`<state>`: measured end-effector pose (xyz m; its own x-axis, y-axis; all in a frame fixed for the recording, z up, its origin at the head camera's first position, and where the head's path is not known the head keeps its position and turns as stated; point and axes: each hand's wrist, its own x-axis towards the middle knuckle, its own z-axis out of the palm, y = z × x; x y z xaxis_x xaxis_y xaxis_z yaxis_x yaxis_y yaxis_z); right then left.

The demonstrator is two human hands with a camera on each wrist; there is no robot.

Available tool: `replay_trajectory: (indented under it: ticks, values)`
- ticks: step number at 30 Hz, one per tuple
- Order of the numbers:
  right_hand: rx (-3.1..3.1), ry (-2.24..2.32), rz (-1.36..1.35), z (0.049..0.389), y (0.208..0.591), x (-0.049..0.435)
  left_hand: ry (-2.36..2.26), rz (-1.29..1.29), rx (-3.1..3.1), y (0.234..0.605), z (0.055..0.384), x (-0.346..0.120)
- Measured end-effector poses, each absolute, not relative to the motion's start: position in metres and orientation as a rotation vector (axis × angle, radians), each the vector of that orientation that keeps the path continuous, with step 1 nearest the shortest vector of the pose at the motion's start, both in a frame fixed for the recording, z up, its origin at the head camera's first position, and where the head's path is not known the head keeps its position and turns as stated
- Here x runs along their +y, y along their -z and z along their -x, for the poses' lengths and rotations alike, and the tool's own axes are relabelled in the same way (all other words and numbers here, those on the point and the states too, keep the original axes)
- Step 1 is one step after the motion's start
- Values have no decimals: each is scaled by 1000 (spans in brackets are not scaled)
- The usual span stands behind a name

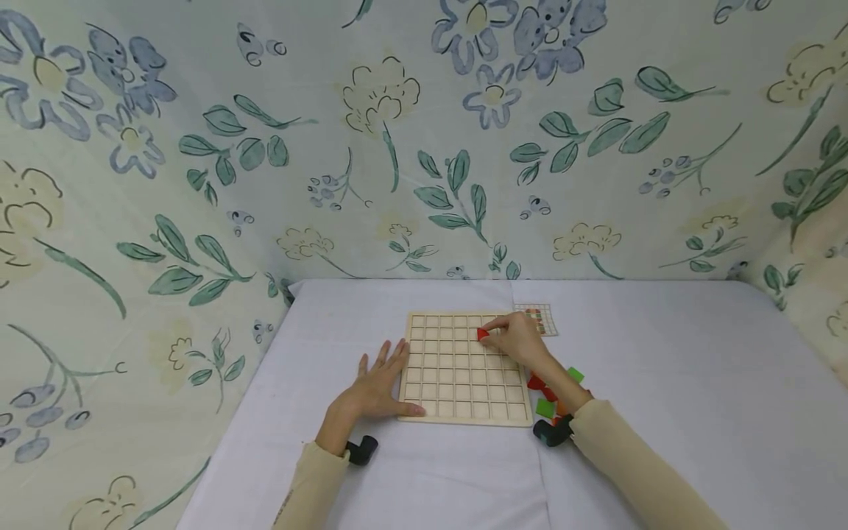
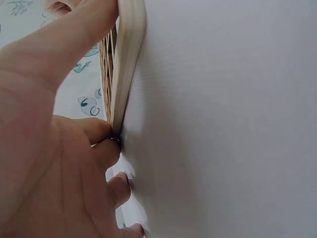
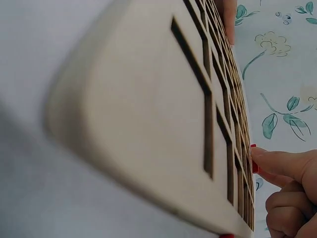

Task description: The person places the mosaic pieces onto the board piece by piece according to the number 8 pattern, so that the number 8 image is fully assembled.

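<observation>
A square wooden grid board lies on the table, its surface divided into small square cells. My right hand pinches a small red tile between thumb and fingertips over the board's upper right part. In the right wrist view the red tile shows at the fingertips, beyond the grid. My left hand rests at the board's left side, thumb on the near left corner and fingers spread along the edge. In the left wrist view, the left hand's fingers touch the board's side.
Loose red, green and orange tiles, among them a green tile, lie right of the board, partly under my right forearm. A small printed grid card lies behind my right hand. White cloth covers the table; a floral curtain hangs behind.
</observation>
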<state>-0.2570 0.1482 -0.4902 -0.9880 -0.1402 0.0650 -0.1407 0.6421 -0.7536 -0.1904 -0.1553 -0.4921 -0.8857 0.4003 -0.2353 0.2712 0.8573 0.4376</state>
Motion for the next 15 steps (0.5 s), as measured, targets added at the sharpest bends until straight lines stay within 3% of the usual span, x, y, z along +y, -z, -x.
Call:
replay_trajectory:
  ticks: [15]
  values:
    - [-2788,-1373,-263,261,498,152,-601,-507,2703,492,191,-156]
